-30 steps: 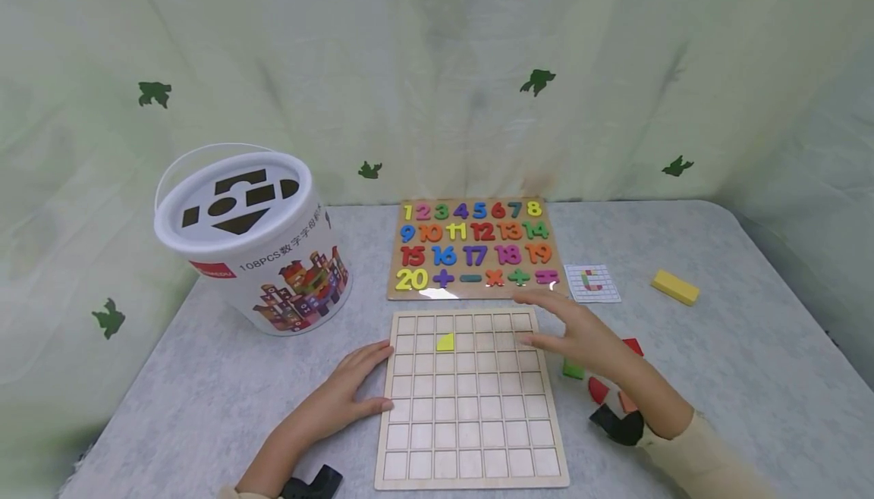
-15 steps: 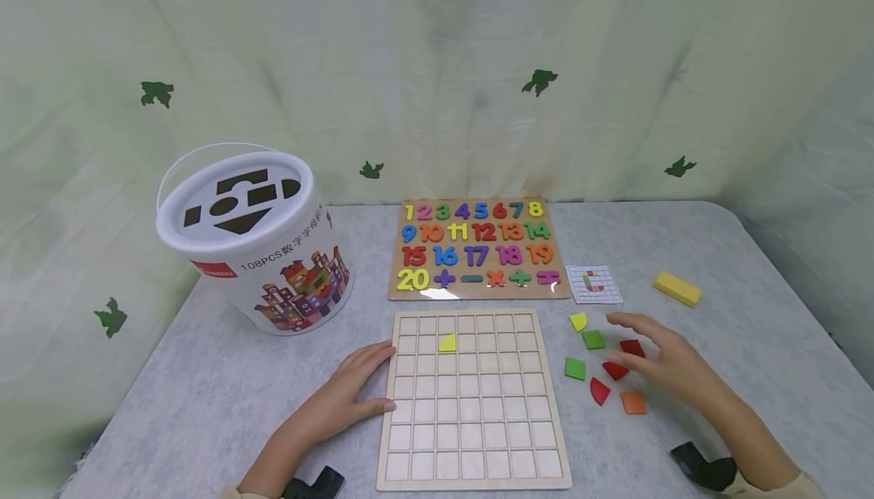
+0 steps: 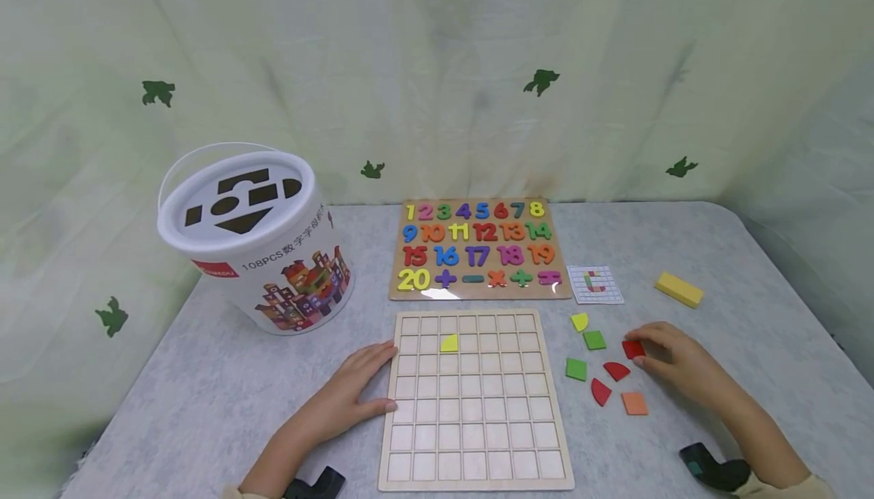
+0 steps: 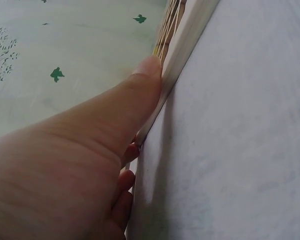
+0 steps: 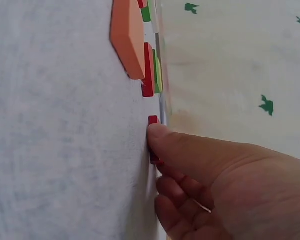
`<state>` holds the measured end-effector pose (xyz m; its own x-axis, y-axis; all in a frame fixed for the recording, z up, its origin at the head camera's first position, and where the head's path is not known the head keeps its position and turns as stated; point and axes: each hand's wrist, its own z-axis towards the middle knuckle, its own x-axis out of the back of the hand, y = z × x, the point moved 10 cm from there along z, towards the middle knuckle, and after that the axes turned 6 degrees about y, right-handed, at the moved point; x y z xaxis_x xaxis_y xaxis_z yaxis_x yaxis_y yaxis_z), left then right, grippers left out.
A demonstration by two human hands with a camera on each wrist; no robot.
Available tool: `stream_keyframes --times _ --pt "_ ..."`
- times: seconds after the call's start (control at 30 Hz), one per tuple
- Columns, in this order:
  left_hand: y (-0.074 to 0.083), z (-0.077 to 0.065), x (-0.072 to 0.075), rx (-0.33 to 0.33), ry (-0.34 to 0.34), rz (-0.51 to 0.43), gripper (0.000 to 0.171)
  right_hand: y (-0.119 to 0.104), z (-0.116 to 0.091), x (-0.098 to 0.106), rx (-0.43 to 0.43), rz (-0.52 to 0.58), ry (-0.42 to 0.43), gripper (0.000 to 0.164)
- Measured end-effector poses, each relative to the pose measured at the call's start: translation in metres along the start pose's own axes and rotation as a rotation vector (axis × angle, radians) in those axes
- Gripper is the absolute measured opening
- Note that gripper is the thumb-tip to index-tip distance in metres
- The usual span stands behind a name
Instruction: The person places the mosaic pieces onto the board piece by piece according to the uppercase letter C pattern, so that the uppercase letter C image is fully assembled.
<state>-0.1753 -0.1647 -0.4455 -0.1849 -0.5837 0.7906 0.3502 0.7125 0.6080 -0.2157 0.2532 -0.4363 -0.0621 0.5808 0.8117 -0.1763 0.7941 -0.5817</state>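
Note:
A wooden grid board lies flat on the table, with a yellow quarter-round tile in one cell of its second row. My left hand rests against the board's left edge, thumb and fingers spread apart and touching the rim. To the right of the board, my right hand pinches a red square tile between thumb and fingertips, still at table level. Close by lie two red quarter-round tiles, an orange square tile, two green square tiles and another yellow tile.
Behind the grid board is a number puzzle board. A small pattern card lies right of it, and a yellow block farther right. On the left stands a white lidded bucket. A leaf-patterned curtain closes off the back.
My right hand has moved from over the grid board to the right, down among the loose tiles, and now pinches the red square tile. The left hand stays at the board's edge.

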Motion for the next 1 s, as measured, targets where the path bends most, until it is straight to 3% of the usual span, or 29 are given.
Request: stream_keyframes --times 0.23,0.6,0.87,1.0 --pt "0.0 0.0 -0.001 0.009 -0.005 0.025 0.08 -0.016 0.003 0.007 0.017 -0.022 0.027 0.033" --pt "0.001 0.001 0.0 0.029 -0.008 0.022 0.08 -0.11 0.016 0.012 0.257 0.101 0.144 0.034" --pt "0.001 0.0 0.0 0.032 -0.012 0.021 0.079 -0.176 0.029 -0.009 0.427 0.262 0.167 0.032" --pt "0.001 0.0 0.0 0.026 -0.014 0.018 0.078 -0.196 0.037 -0.03 0.476 0.325 0.148 0.03"
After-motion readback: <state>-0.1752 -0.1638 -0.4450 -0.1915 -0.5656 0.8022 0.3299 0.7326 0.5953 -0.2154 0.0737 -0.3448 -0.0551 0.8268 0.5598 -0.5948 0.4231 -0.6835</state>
